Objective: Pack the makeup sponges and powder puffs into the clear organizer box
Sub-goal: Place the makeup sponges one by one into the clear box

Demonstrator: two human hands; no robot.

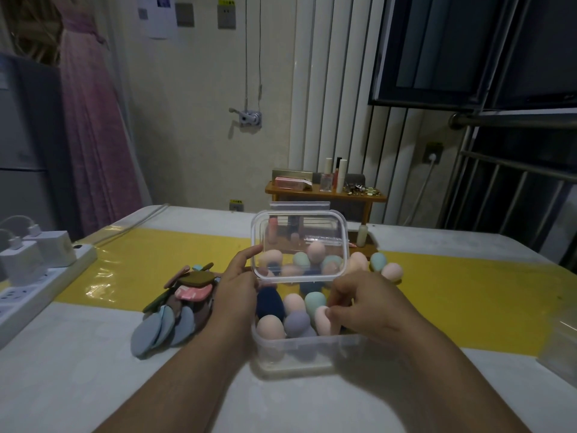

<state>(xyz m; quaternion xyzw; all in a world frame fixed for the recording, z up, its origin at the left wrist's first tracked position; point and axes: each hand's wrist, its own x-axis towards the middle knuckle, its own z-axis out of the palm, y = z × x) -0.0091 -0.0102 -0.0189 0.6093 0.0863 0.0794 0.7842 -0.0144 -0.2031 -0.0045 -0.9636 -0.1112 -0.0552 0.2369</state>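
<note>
In the box (299, 348) several sponges (295, 303) are packed, left hand (237, 282) gripping the lid (299, 245), right hand (368, 304) pinching a pink sponge (321, 320), puffs (175, 310) lying outside.

The left hand (240, 282), on the left side of the clear box (296, 348), is bare, with a broad back and faint knuckle ridges; the right hand (365, 310), on the box's right side, is bare too, its knuckles a row of soft bumps; the left forearm (175, 379) and the right forearm (437, 379), nearer than the box, are uncovered from the wrist down, smooth, and widen towards the elbow; the nails are too blurred to tell.
</note>
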